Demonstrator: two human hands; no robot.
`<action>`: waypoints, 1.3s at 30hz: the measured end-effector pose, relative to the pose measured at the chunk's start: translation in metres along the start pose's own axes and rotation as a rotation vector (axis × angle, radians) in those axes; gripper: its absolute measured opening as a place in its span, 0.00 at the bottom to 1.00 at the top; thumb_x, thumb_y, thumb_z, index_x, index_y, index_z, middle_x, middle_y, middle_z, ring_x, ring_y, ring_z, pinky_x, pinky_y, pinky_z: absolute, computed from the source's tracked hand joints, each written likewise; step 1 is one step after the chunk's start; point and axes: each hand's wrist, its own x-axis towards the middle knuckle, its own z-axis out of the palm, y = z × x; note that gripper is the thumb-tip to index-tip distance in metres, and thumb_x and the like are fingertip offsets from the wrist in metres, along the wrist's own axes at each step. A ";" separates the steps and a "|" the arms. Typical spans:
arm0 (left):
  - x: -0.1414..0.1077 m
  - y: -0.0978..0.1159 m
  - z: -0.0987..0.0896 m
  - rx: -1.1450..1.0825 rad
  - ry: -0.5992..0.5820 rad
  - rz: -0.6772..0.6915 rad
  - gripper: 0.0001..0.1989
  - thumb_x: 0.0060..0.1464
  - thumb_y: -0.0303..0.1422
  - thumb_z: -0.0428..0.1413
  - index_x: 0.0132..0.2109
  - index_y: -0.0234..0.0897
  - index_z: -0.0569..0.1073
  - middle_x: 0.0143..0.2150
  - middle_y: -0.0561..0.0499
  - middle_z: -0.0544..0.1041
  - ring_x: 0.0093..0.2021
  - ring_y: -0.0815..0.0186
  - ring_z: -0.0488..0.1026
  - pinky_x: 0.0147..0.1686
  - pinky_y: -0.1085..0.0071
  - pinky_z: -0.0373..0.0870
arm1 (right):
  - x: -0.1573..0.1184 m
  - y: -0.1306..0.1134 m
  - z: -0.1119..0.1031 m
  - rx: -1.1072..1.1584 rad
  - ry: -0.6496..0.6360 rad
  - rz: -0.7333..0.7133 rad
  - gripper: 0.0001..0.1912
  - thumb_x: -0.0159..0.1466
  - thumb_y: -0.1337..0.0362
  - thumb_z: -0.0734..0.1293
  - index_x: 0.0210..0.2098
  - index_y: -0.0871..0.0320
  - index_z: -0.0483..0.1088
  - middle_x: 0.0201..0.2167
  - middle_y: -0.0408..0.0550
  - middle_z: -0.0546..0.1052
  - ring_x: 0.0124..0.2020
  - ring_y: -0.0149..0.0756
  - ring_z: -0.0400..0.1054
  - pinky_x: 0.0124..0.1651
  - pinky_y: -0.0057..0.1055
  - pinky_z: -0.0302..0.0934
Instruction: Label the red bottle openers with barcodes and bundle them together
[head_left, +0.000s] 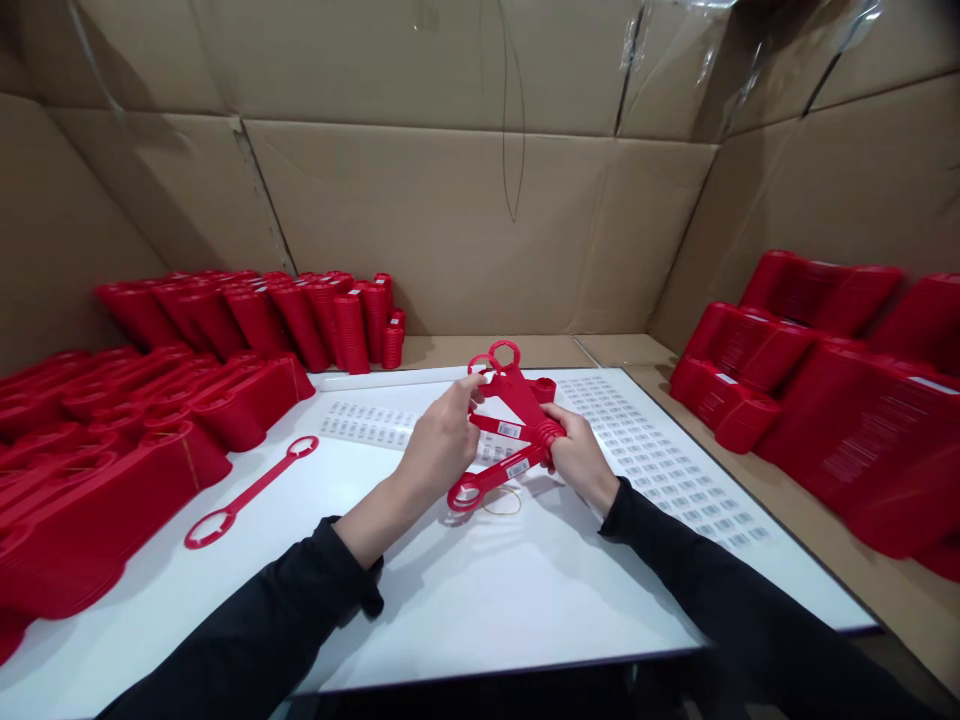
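My right hand [579,452] is closed around the gathered ends of several red plastic ring wrenches [523,397], spread like a fan above the table. White barcode labels [517,467] show on two of them. My left hand [444,432] is at the fan's left side, thumb and fingers pinched at a wrench near its upper ring; the exact grip is partly hidden. Beneath the fan, a thin yellowish rubber band [502,502] lies on the white table [480,600]. A single red ring wrench [259,492] rests flat to the left.
Stacked red wrenches [150,470] cover the table's left side, with upright bundles [300,320] behind. More red bundles [847,400] are piled at right on cardboard. Sheets of printed labels [660,460] lie under and beside my hands. Cardboard walls [450,220] enclose the back and sides.
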 end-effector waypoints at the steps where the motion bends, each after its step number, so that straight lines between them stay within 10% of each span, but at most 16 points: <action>1: -0.002 0.001 0.000 -0.001 -0.072 0.004 0.27 0.47 0.18 0.45 0.54 0.40 0.57 0.42 0.49 0.72 0.34 0.67 0.72 0.31 0.71 0.68 | 0.001 0.000 -0.001 0.007 0.011 0.021 0.23 0.46 0.72 0.55 0.39 0.61 0.71 0.18 0.40 0.69 0.13 0.27 0.58 0.14 0.23 0.51; 8: 0.005 0.023 -0.012 -0.316 -0.053 -0.145 0.08 0.56 0.33 0.49 0.40 0.36 0.69 0.30 0.52 0.73 0.30 0.70 0.70 0.31 0.74 0.66 | 0.000 -0.002 0.000 -0.061 -0.044 -0.016 0.22 0.48 0.73 0.55 0.39 0.60 0.72 0.17 0.39 0.68 0.13 0.26 0.58 0.15 0.22 0.52; 13: 0.011 0.027 -0.014 -0.474 -0.211 -0.395 0.11 0.54 0.36 0.51 0.32 0.33 0.72 0.20 0.56 0.66 0.20 0.73 0.60 0.20 0.77 0.56 | -0.003 -0.003 0.002 -0.219 -0.044 -0.106 0.23 0.46 0.76 0.54 0.37 0.59 0.72 0.22 0.41 0.72 0.18 0.27 0.61 0.21 0.23 0.55; 22: 0.011 0.026 -0.010 -0.589 -0.161 -0.550 0.13 0.50 0.40 0.54 0.31 0.32 0.73 0.18 0.57 0.63 0.19 0.74 0.58 0.18 0.78 0.53 | -0.005 -0.005 0.003 -0.285 -0.048 -0.136 0.23 0.47 0.76 0.55 0.37 0.59 0.72 0.26 0.43 0.75 0.23 0.31 0.65 0.27 0.25 0.57; 32: 0.009 0.026 -0.008 -0.523 -0.146 -0.548 0.13 0.50 0.40 0.54 0.30 0.33 0.73 0.16 0.58 0.62 0.16 0.75 0.55 0.15 0.78 0.51 | -0.007 -0.006 0.003 -0.267 -0.046 -0.155 0.21 0.47 0.77 0.55 0.36 0.59 0.72 0.27 0.43 0.75 0.24 0.31 0.65 0.27 0.24 0.56; 39: 0.000 0.018 0.000 -0.192 -0.074 -0.261 0.11 0.57 0.37 0.49 0.34 0.35 0.72 0.20 0.56 0.66 0.21 0.71 0.62 0.24 0.75 0.59 | -0.010 -0.010 0.006 -0.209 -0.061 -0.156 0.24 0.47 0.77 0.54 0.38 0.59 0.72 0.25 0.42 0.75 0.26 0.33 0.66 0.28 0.25 0.57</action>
